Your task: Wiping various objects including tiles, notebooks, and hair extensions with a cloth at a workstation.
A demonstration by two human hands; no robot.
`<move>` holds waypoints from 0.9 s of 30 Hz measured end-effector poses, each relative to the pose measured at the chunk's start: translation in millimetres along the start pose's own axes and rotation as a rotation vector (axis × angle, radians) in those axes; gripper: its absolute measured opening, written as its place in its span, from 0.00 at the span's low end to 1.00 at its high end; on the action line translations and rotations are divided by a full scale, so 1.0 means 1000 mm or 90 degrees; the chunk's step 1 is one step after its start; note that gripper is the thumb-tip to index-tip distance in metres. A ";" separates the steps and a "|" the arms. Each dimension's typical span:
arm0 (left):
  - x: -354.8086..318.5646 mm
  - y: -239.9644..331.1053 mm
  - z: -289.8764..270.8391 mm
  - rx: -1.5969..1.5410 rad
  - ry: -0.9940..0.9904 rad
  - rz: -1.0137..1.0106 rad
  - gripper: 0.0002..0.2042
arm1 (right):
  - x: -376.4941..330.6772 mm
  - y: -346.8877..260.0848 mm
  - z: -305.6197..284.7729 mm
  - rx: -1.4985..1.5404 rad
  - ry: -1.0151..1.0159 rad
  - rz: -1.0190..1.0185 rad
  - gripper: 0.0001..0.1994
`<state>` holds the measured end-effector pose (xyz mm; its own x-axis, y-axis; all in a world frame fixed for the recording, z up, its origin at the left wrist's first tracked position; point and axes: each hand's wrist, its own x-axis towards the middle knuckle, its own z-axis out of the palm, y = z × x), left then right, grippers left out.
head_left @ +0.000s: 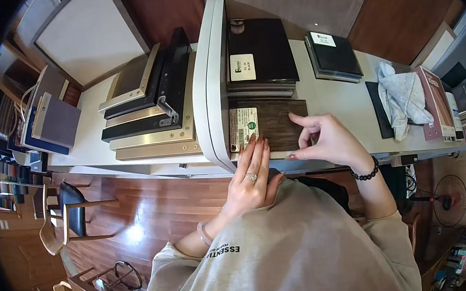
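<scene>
A dark wood-grain sample board [280,132] lies at the front edge of the white shelf, beside the white upright panel. A white paper label [242,123] with a green round mark covers its left end. My left hand [252,180] has its fingers stretched out, their tips resting on the label's lower right and the board's front edge. Over the board's right part is my right hand [329,138], its index finger and thumb spread apart and the other fingers curled. The index fingertip is at the board's surface and the thumb tip near its front edge; I see nothing held between them.
Behind the board sits a stack of glossy black panels [265,51]; a smaller dark stack [334,58] is to its right. A grey cloth [401,96] lies further right. Left of the upright panel [212,79] are piled metal-edged samples [151,123]. A chair [72,210] stands lower left.
</scene>
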<state>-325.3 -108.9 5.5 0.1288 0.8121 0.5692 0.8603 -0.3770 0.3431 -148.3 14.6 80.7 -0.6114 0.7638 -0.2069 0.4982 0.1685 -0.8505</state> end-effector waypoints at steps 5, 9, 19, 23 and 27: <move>0.000 0.002 0.002 0.033 0.002 -0.028 0.27 | -0.021 -0.011 -0.018 0.039 0.030 -0.086 0.25; 0.000 0.001 -0.001 -0.017 0.022 -0.032 0.25 | -0.052 0.024 -0.080 -0.088 0.346 -0.097 0.21; 0.066 0.053 0.026 -0.099 -0.019 0.088 0.20 | -0.064 0.116 -0.194 -0.408 0.682 -0.039 0.29; 0.126 0.106 0.064 -0.204 -0.223 0.180 0.26 | -0.094 0.115 -0.232 -0.213 0.905 -0.209 0.29; 0.144 0.147 0.123 -0.072 -0.212 0.181 0.33 | -0.122 0.086 -0.238 -0.213 0.969 -0.221 0.27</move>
<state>-119.4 7.4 45.6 0.5193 0.7619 0.3871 0.7116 -0.6364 0.2978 115.7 84.0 148.5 0.3348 0.5078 0.7937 0.7040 0.4250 -0.5689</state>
